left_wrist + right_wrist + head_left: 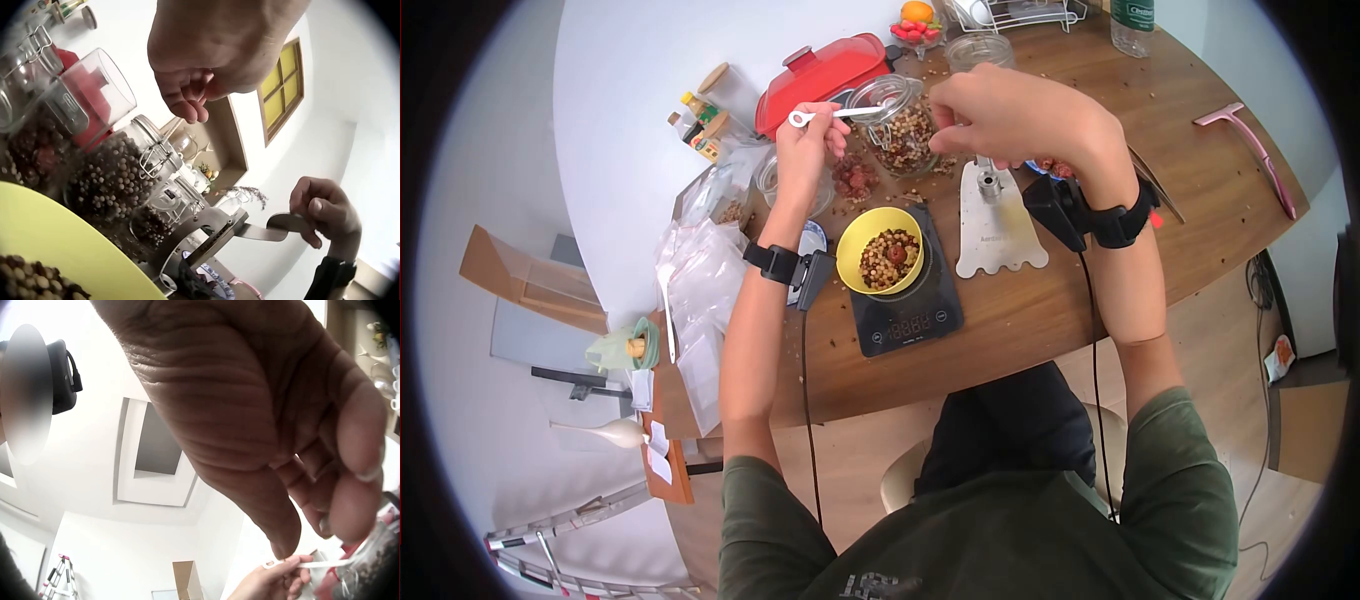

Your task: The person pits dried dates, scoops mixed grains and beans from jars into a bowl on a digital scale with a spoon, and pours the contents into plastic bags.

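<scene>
Above the glass jar point(903, 128) our left hand point(810, 140) pinches the white spoon point(832, 114), handle lying level toward our right hand point(1000, 112), whose fingers curl around nothing we can see.

We see the bowl point(880, 250) on the scale point(905, 300), the open jar point(903, 125) behind it, bags point(700, 290) to its left, the metal board point(997, 225) to its right.
</scene>
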